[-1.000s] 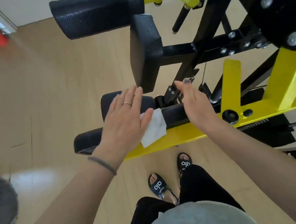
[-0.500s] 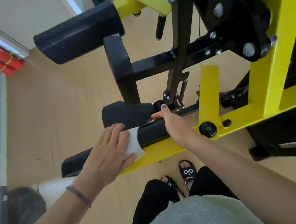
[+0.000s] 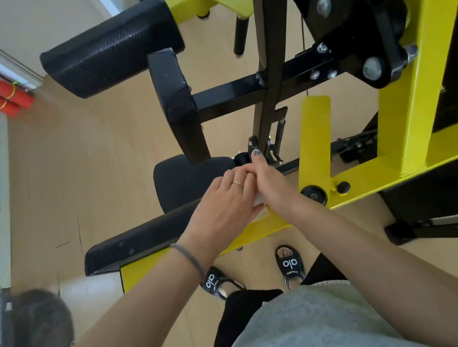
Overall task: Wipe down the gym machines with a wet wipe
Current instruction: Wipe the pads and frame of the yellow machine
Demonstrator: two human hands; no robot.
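Wet wipe [image 3: 258,201], now a thin white sliver between two meeting hands, lies on the long black pad [image 3: 142,241] of a yellow-framed gym machine [image 3: 408,103]. Half a second ago the left hand [image 3: 220,204] pressed it flat farther left; that hand has slid right, its fingers [image 3: 237,176] together and touching the right hand [image 3: 271,184], whose grip cannot be told. The stroke looks finished, a handover or refold likely. Below the hands, black sandals [image 3: 289,265] read "alo".
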